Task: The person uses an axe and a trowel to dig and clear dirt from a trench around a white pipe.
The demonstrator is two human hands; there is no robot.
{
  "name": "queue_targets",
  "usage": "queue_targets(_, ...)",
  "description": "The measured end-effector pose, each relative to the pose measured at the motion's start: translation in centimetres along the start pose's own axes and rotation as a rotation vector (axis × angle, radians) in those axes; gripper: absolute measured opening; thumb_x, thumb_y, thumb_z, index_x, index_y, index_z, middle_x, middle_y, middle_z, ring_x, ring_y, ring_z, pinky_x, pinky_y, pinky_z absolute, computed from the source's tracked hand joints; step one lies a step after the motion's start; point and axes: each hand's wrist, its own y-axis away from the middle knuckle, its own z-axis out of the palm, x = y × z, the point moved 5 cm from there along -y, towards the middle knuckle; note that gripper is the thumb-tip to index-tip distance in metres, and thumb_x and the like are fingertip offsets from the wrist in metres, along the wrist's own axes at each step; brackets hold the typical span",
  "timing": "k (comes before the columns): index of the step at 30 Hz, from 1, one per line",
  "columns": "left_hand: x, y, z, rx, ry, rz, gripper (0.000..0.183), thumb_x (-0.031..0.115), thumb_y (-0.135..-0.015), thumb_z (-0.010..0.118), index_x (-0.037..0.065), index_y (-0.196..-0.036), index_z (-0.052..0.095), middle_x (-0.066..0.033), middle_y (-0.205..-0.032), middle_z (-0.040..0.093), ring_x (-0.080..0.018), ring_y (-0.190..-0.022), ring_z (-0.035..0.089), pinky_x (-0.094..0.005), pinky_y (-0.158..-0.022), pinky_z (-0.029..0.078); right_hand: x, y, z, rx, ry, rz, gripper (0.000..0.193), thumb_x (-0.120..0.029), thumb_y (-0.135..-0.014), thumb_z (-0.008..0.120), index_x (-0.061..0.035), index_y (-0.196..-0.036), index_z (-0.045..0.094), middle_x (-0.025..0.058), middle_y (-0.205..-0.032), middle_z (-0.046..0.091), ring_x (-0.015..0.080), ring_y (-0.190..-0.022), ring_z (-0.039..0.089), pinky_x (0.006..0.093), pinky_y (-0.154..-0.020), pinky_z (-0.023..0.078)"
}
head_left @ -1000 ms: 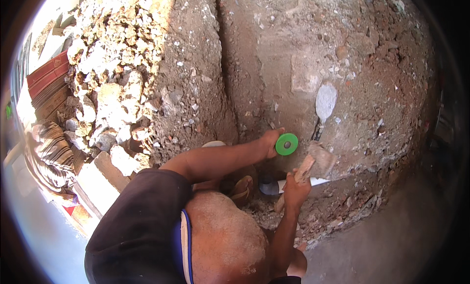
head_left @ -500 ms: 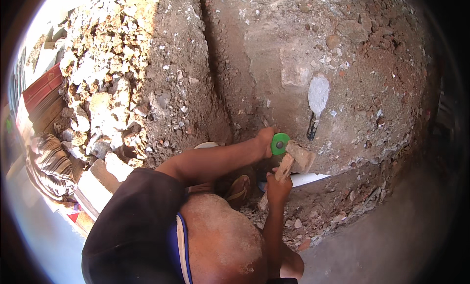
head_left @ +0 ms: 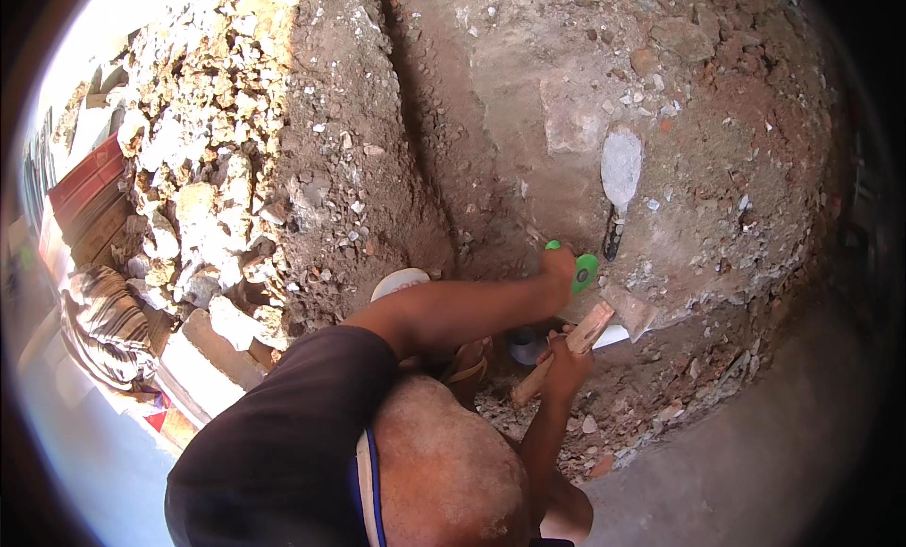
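Note:
My left hand (head_left: 559, 266) is closed around a chisel with a green round hand guard (head_left: 586, 271). Its narrow shaft (head_left: 534, 230) points up-left at the dirt. Gripped in my right hand (head_left: 568, 366) is a hammer, by its pale wooden handle (head_left: 591, 326). The dusty, blocky hammer head (head_left: 630, 311) sits just below and right of the guard, apart from it. Under the hammer, part of a white pipe (head_left: 612, 336) shows, and a grey round pipe end (head_left: 525, 343) lies left of my right hand. My fingers hide much of the chisel grip.
A trowel (head_left: 621, 169) with a black handle lies on the dirt beyond my hands. A long groove (head_left: 415, 122) runs through the ground. Broken rubble (head_left: 198, 198) is heaped at the left, near a striped cloth (head_left: 106, 325). My bent knee (head_left: 444, 453) fills the lower middle.
Both hands have shifted to the right with the chisel and hammer. The gap between hammer head and green guard has widened. More of the grey pipe end shows; the view has moved slightly.

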Motion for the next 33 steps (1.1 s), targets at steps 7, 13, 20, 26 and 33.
queue_targets(7, 0.8, 4.7, -4.8, -0.142, -0.115, -0.040, 0.042, 0.035, -0.093, 0.060, 0.001, -0.118, 0.058, -0.0175, -0.112, 0.063, -0.0297, -0.097, 0.063, -0.0450, -0.082, 0.047, -2.0, -2.0, -4.0, 0.141, -0.164, -0.027, 0.025, -0.001, -0.084, 0.063, 0.0031, -0.108, 0.057, 0.0052, -0.064, 0.051, 0.0142, -0.047, 0.051, 0.0285, -0.045, 0.044)
queue_targets(13, -4.1, -1.1, -1.9, -0.161, -0.310, 0.077, 0.040, 0.035, -0.095, 0.054, 0.001, -0.115, 0.061, -0.0182, -0.114, 0.062, -0.0323, -0.097, 0.063, -0.0475, -0.080, 0.048, -1.9, -0.9, -1.4, 0.098, -0.242, 0.037, 0.030, 0.001, -0.081, 0.064, 0.0061, -0.109, 0.056, 0.0073, -0.065, 0.053, 0.0156, -0.047, 0.051, 0.0289, -0.045, 0.045)
queue_targets(20, -1.6, 1.9, -3.1, -0.024, -0.237, 0.032, 0.038, 0.036, -0.095, 0.054, 0.002, -0.111, 0.062, -0.0178, -0.103, 0.066, -0.0327, -0.091, 0.065, -0.0469, -0.080, 0.048, -1.1, 0.0, -0.4, 0.014, -0.149, 0.042, 0.027, -0.001, -0.081, 0.063, 0.0034, -0.107, 0.056, 0.0062, -0.067, 0.052, 0.0151, -0.048, 0.052, 0.0293, -0.045, 0.045)
queue_targets(26, -0.2, 2.7, -6.1, -0.215, 0.137, -0.100, 0.044, 0.041, -0.093, 0.057, 0.002, -0.112, 0.063, -0.0193, -0.112, 0.065, -0.0346, -0.098, 0.063, -0.0446, -0.086, 0.047, -1.8, 2.4, -2.1, 0.084, -0.184, 0.061, 0.029, 0.000, -0.082, 0.062, 0.0056, -0.109, 0.055, 0.0084, -0.067, 0.053, 0.0160, -0.048, 0.052, 0.0290, -0.045, 0.044)
queue_targets(33, -1.5, -1.0, -1.6, 0.065, -0.258, 0.044, 0.040, 0.040, -0.094, 0.056, 0.004, -0.109, 0.065, -0.0214, -0.106, 0.067, -0.0368, -0.098, 0.066, -0.0463, -0.081, 0.050, -3.1, 1.9, -2.0, 0.074, -0.274, 0.077, 0.029, 0.002, -0.082, 0.060, 0.0039, -0.110, 0.054, 0.0085, -0.068, 0.052, 0.0159, -0.048, 0.051, 0.0290, -0.045, 0.045)
